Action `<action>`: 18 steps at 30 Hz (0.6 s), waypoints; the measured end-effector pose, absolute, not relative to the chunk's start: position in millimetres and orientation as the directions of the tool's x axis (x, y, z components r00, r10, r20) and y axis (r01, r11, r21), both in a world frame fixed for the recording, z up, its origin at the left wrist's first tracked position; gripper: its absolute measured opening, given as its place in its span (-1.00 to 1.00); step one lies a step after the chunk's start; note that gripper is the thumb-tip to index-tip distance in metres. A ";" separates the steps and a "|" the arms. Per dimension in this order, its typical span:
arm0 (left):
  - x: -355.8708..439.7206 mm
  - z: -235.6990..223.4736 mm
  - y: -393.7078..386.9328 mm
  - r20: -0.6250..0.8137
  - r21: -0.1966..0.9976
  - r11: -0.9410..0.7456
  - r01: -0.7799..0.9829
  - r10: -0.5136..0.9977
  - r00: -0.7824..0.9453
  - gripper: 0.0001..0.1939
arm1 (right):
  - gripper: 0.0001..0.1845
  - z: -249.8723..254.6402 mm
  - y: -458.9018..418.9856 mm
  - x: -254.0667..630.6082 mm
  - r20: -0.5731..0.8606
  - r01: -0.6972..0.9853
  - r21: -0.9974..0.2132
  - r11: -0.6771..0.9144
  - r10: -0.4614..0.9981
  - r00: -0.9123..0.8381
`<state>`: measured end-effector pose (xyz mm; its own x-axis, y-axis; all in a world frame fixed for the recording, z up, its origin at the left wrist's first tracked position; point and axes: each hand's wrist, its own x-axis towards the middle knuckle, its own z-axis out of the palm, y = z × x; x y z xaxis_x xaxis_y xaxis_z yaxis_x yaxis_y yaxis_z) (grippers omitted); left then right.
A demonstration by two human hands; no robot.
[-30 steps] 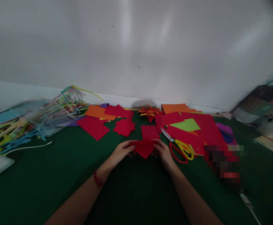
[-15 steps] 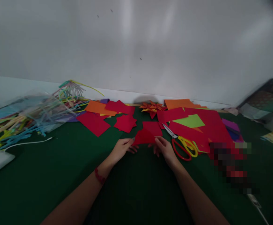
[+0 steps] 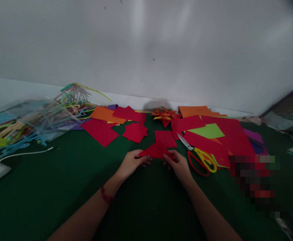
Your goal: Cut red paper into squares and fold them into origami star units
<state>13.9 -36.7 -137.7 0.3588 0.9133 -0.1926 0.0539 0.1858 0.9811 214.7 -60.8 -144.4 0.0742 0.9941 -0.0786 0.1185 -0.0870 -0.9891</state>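
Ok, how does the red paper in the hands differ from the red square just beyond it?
Shape: the held red paper shows a triangular outline, apparently folded; the red square looks flat and four-sided.
Support: the held red paper is gripped between the left hand and right hand; the red square lies on the green table, untouched.
Both are red.

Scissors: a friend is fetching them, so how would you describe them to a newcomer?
On the green table, look just right of the right hand. The scissors lie there, silver-bladed; a red handle and a yellow handle set them apart from the flat red paper nearby.
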 end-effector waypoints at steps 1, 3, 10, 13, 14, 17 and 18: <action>14.2 -137.8 -36.6 -0.215 0.976 0.208 0.057 0.913 0.346 -0.73 | -0.67 -144.1 -61.2 214.6 -0.077 0.125 -0.989 -0.085 0.995 0.067; 14.6 -137.7 -36.6 -0.245 0.969 0.238 0.062 0.912 0.328 -0.74 | -0.68 -143.8 -61.7 214.3 -0.073 0.132 -0.988 -0.081 0.995 0.066; 11.3 -137.1 -37.7 -0.197 0.980 0.158 0.125 0.876 0.441 -0.74 | -0.64 -137.9 -63.4 214.3 -0.119 0.162 -0.979 -0.125 0.992 0.044; 11.6 -138.0 -37.9 -0.187 0.981 0.143 0.132 0.879 0.440 -0.74 | -0.62 -136.4 -64.5 212.4 -0.128 0.161 -0.978 -0.130 0.992 0.023; 12.1 -138.2 -37.8 -0.195 0.979 0.151 0.134 0.880 0.433 -0.74 | -0.63 -136.7 -64.6 211.5 -0.128 0.161 -0.978 -0.130 0.992 0.021; 13.2 -137.4 -37.2 -0.246 0.968 0.200 0.151 0.872 0.422 -0.73 | -0.67 -139.3 -64.4 209.2 -0.124 0.161 -0.979 -0.125 0.992 0.021; 13.2 -136.9 -36.9 -0.259 0.965 0.215 0.150 0.867 0.425 -0.73 | -0.69 -140.4 -64.3 208.7 -0.121 0.163 -0.979 -0.123 0.992 0.020</action>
